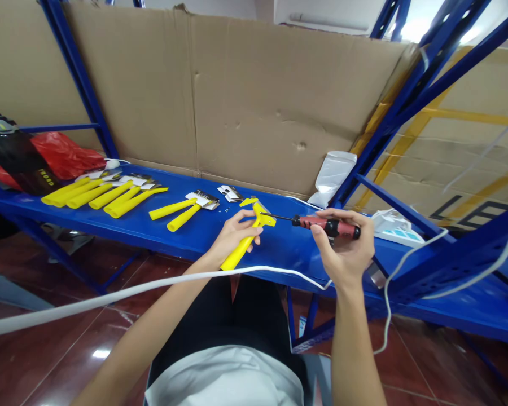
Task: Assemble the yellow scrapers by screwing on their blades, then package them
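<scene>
My left hand (238,230) is closed around the yellow scraper (237,251), whose handle slants down toward me and whose wide head points away. In my right hand (346,242) is a screwdriver (317,224) with a red and black handle, held nearly level. Its thin dark shaft reaches left, and the tip meets the scraper's head or lies right in front of it. Just behind that head lies a small loose yellow piece (248,202). Beyond it is a flat black-and-white packet (230,194), with tiny bits (227,210) scattered nearby, too small to name.
Several yellow-handled scrapers (127,201) lie left on the blue shelf (203,225), with two more (184,216) closer in. A black bottle (21,155) and red plastic bag (65,155) stand far left. A white cable (152,288) crosses in front. Cardboard (258,101) backs the shelf.
</scene>
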A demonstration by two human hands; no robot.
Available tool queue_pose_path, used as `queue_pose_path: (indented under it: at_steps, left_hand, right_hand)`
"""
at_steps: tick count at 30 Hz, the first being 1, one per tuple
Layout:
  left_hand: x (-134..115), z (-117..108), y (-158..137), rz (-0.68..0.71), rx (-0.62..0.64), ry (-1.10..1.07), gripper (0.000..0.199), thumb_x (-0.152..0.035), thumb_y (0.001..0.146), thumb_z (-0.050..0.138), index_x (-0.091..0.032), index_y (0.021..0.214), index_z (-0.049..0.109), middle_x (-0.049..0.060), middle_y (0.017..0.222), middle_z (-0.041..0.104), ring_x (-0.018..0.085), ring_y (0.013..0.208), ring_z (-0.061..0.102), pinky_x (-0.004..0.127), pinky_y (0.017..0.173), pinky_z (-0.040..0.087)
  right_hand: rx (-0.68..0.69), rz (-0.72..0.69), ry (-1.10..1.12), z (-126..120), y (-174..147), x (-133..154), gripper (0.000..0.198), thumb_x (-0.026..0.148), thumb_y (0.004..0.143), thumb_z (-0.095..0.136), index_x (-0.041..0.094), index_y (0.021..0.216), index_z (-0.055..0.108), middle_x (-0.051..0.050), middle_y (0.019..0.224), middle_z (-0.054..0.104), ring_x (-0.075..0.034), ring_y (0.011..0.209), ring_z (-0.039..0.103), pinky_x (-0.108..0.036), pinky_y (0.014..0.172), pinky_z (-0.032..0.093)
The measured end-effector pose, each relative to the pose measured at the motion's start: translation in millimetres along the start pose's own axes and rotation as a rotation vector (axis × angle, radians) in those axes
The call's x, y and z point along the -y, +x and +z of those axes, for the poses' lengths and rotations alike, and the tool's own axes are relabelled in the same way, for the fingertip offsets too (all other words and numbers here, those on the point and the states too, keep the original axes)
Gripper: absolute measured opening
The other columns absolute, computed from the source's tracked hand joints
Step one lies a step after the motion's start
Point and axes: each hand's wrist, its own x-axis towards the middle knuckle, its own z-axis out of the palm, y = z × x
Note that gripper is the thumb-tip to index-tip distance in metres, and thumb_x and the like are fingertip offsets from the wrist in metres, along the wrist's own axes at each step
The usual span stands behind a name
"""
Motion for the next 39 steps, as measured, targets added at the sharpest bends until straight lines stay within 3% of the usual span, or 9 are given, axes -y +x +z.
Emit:
queue_pose_path:
  at_steps: [3, 5, 8, 13, 16, 20, 27, 33, 39]
  left_hand:
    - [1, -1, 1, 0.0, -0.004, -0.011, 0.059, -0.032, 0.074, 0.103, -0.02, 0.119, 0.066, 0.003, 0.095, 0.075, 0.014, 0.065, 0.072, 0.02, 0.048, 0.048]
    - [2, -2, 2, 0.001, -0.002, -0.016, 0.06, -0.032, 0.075, 0.102, -0.02, 0.121, 0.066, 0.002, 0.093, 0.075, 0.014, 0.065, 0.072, 0.021, 0.048, 0.048]
    - [4, -4, 2, 0.003, 0.007, -0.021, 0.06, -0.032, 0.076, 0.101, -0.02, 0.123, 0.066, 0.002, 0.091, 0.076, 0.014, 0.065, 0.071, 0.021, 0.048, 0.049]
    - [6, -6, 1, -0.001, 0.038, -0.016, 0.059, -0.032, 0.079, 0.101, -0.02, 0.125, 0.066, 0.002, 0.093, 0.075, 0.014, 0.068, 0.073, 0.02, 0.049, 0.049]
    - [5, -6, 0, -0.002, 0.038, -0.019, 0.062, -0.032, 0.078, 0.102, -0.02, 0.126, 0.066, 0.002, 0.095, 0.075, 0.014, 0.068, 0.072, 0.021, 0.049, 0.049]
    - [4, -5, 1, 0.003, 0.026, -0.028, 0.061, -0.033, 0.077, 0.102, -0.021, 0.125, 0.065, 0.001, 0.096, 0.074, 0.013, 0.068, 0.071, 0.021, 0.049, 0.049]
    - [4, -4, 0, -0.002, 0.052, -0.009, 0.059, -0.032, 0.077, 0.102, -0.021, 0.12, 0.063, 0.001, 0.096, 0.074, 0.014, 0.067, 0.072, 0.022, 0.047, 0.049]
    - [4, -4, 2, 0.003, 0.018, -0.022, 0.063, -0.033, 0.075, 0.103, -0.021, 0.122, 0.062, 0.0, 0.095, 0.075, 0.014, 0.067, 0.072, 0.021, 0.048, 0.049]
    - [3, -3, 1, -0.005, 0.021, -0.021, 0.063, -0.034, 0.075, 0.103, -0.021, 0.122, 0.063, 0.001, 0.092, 0.075, 0.014, 0.066, 0.071, 0.021, 0.049, 0.049]
  right_hand:
    - [0.109, 0.026, 0.127, -2, 1, 0, 0.05, 0.031, 0.093, 0.095, 0.029, 0.13, 0.061, -0.012, 0.144, 0.074, -0.035, 0.13, 0.082, -0.061, 0.113, 0.069]
    - [0.118, 0.018, 0.148, -2, 1, 0, 0.049, 0.028, 0.093, 0.094, 0.029, 0.13, 0.062, -0.013, 0.148, 0.072, -0.036, 0.133, 0.081, -0.063, 0.114, 0.068]
    - [0.067, -0.026, 0.114, 1, 1, 0, 0.045, 0.024, 0.091, 0.097, 0.027, 0.126, 0.067, -0.012, 0.139, 0.078, -0.035, 0.125, 0.084, -0.062, 0.11, 0.07]
    - [-0.092, -0.098, -0.067, 4, -2, -1, 0.045, 0.025, 0.084, 0.104, 0.025, 0.113, 0.07, -0.003, 0.103, 0.082, -0.028, 0.095, 0.085, -0.053, 0.099, 0.071]
    - [-0.041, -0.023, -0.014, 2, -3, 1, 0.047, 0.026, 0.089, 0.099, 0.026, 0.122, 0.066, -0.003, 0.108, 0.082, -0.027, 0.099, 0.085, -0.054, 0.103, 0.07]
    - [0.09, 0.037, 0.145, 1, -2, 2, 0.052, 0.022, 0.093, 0.094, 0.028, 0.135, 0.062, -0.011, 0.138, 0.079, -0.032, 0.122, 0.085, -0.057, 0.11, 0.069]
    - [-0.106, -0.077, 0.009, 5, -3, -6, 0.049, 0.022, 0.085, 0.102, 0.026, 0.12, 0.067, -0.002, 0.104, 0.082, -0.026, 0.095, 0.087, -0.049, 0.097, 0.073]
    - [0.088, 0.032, 0.194, 3, -1, -7, 0.053, 0.025, 0.093, 0.094, 0.029, 0.133, 0.06, -0.011, 0.143, 0.077, -0.033, 0.123, 0.086, -0.06, 0.111, 0.069]
    - [-0.085, -0.05, 0.019, 6, -2, -3, 0.045, 0.022, 0.087, 0.101, 0.026, 0.117, 0.068, -0.003, 0.107, 0.082, -0.027, 0.098, 0.086, -0.05, 0.1, 0.072]
